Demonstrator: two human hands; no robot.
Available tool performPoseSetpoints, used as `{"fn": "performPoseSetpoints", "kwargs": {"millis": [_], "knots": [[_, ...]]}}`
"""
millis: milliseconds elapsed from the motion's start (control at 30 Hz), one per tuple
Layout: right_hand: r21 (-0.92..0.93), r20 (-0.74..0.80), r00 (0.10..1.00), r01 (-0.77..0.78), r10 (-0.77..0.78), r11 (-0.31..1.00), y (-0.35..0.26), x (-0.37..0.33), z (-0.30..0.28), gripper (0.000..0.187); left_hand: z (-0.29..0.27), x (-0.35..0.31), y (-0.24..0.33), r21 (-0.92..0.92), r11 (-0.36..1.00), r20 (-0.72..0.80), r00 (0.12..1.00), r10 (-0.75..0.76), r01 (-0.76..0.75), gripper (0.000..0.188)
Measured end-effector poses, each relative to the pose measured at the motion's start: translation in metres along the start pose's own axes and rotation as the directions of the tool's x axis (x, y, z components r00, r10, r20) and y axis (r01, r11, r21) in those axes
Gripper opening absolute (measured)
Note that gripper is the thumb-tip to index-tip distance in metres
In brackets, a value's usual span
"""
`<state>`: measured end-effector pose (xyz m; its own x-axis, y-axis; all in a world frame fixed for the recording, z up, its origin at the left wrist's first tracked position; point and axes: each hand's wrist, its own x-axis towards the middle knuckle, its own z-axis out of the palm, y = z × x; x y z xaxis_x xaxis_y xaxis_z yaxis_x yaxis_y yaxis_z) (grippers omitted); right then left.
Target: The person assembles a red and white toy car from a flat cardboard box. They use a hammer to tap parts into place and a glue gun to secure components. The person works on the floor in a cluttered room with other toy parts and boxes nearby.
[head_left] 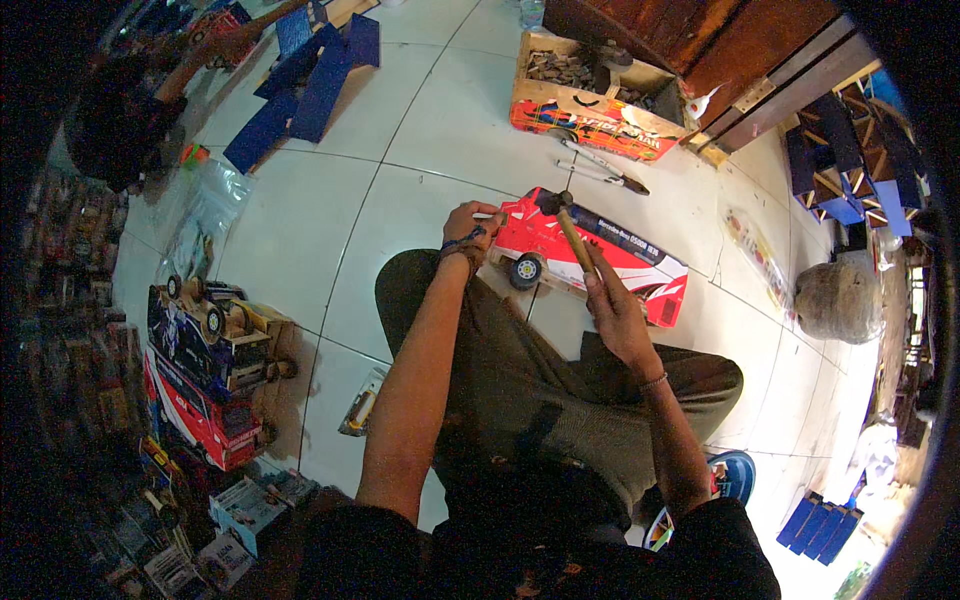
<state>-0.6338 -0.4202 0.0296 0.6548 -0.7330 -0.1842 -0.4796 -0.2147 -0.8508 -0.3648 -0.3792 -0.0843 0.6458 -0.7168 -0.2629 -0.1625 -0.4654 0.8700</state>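
In our right hand (620, 315) we have a hammer (577, 243) with a smooth wooden handle and a dark metal head. At our left hand (473, 222) we see a toy bus (615, 258), its printed sides smooth and shiny, its wheel (526, 271) matt black around the hub. Beyond the hands we find a wooden crate (600, 133) with a glossy printed front and rough-looking pieces (560, 68) inside. Left of them, a clear plastic bag (208, 212) looks crinkled. Nearer us, our trousers (530, 375) are matt cloth; the floor tiles (430, 115) gleam.
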Motion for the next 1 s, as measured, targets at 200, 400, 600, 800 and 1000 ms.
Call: {"fn": "performPoseSetpoints", "kwargs": {"millis": [200, 400, 600, 800, 1000], "knots": [[-0.101, -0.071, 0.978, 0.189, -0.197, 0.977, 0.015, 0.004, 0.005, 0.05, 0.009, 0.009, -0.013, -0.029, 1.0, -0.025, 1.0, 0.008, -0.009, 0.022], [-0.121, 0.0, 0.989, 0.146, -0.147, 0.982, 0.02, 0.011, 0.004, 0.053, 0.012, 0.013, -0.021, 0.005, 0.999, -0.042, 0.998, 0.042, -0.042, 0.021], [-0.365, 0.053, 0.961, 0.272, -0.272, 0.89, 0.022, 0.023, 0.01, 0.058, 0.015, 0.017, -0.024, -0.005, 0.999, -0.045, 0.998, 0.033, -0.033, 0.018], [-0.521, 0.119, 0.933, 0.351, -0.341, 0.778, 0.02, 0.033, 0.017, 0.068, 0.006, 0.008, -0.008, -0.05, 0.995, 0.028, 0.996, -0.086, 0.087, 0.023], [-0.538, 0.051, 0.914, 0.364, -0.402, 0.76, 0.016, 0.036, 0.024, 0.073, 0.009, 0.007, -0.012, 0.029, 0.996, -0.06, 0.995, 0.086, -0.084, 0.027]]}}
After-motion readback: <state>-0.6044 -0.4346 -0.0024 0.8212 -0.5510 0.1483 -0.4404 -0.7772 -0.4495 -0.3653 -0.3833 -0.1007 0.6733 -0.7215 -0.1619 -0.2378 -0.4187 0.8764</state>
